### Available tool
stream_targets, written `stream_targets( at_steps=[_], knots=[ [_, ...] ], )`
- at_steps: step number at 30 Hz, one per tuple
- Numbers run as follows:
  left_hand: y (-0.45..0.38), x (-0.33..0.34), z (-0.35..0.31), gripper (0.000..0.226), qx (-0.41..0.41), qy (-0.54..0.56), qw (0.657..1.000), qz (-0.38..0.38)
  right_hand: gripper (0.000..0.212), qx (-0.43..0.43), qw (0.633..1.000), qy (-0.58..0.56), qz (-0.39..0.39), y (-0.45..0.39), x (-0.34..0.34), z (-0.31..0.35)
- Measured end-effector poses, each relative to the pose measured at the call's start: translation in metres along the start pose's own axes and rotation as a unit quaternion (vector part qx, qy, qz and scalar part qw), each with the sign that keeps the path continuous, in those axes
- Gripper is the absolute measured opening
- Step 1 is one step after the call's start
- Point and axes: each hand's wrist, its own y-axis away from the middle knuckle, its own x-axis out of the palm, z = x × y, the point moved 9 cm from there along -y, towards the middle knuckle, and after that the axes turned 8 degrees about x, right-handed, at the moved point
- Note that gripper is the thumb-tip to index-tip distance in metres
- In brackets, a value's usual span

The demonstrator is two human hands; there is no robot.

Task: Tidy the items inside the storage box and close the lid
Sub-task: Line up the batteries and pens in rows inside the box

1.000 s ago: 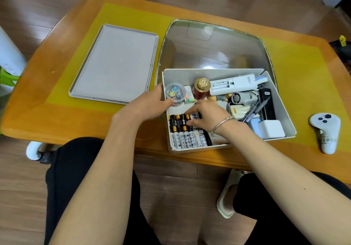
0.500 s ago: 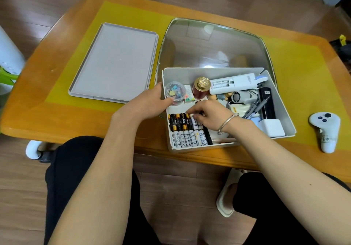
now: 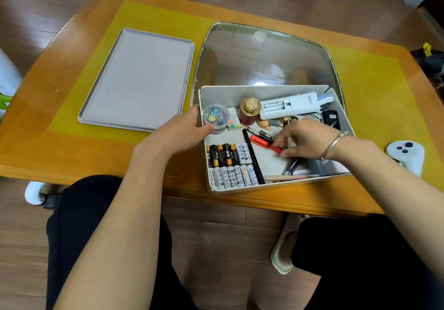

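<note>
While the left hand [image 3: 185, 129] grips the storage box [image 3: 276, 186] at its left wall, the right hand [image 3: 305, 139] inside pinches what looks like a red marker [image 3: 264, 143]; lid [image 3: 138, 79] left of box, batteries [image 3: 230, 165] in its front-left corner.

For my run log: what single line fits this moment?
left hand holds storage box rim | right hand pinches red pen | lid off

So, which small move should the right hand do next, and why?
Probably lay the red pen straight beside the black pen. The right hand pinches it, it lies slanted, and the batteries are already in rows.
</note>
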Motion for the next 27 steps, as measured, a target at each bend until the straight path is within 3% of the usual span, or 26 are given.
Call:
stream_targets(
  at_steps=[4, 7, 10, 12, 15, 20, 27],
  knots=[
    [0.001, -0.009, -0.005, 0.056, -0.002, -0.006, 0.999, -0.043, 0.03, 0.005, 0.993, 0.089, 0.071, 0.008, 0.022, -0.01],
    [0.005, -0.035, -0.015, 0.059, 0.004, -0.08, 0.983, -0.165, 0.03, -0.006, 0.989, 0.118, 0.092, 0.008, 0.037, -0.011],
    [0.018, -0.058, -0.039, 0.041, 0.074, -0.087, 0.945, -0.305, 0.019, -0.02, 0.984, 0.153, 0.083, 0.006, 0.045, -0.009],
    [0.023, -0.06, -0.052, 0.03, 0.127, -0.076, 0.931, -0.334, 0.016, -0.019, 0.984, 0.164, 0.072, 0.004, 0.046, -0.006],
    [0.022, -0.049, -0.069, 0.022, 0.19, -0.082, 0.927, -0.312, 0.014, -0.027, 0.989, 0.146, 0.027, 0.004, 0.034, -0.002],
    [0.016, -0.007, -0.099, 0.019, 0.279, -0.115, 0.931, -0.207, 0.01, 0.03, 0.995, -0.023, -0.091, 0.015, -0.011, -0.031],
    [-0.004, 0.05, -0.096, 0.022, 0.238, -0.152, 0.958, -0.037, 0.026, 0.154, 0.965, -0.01, -0.211, 0.027, -0.041, -0.088]
  ],
)
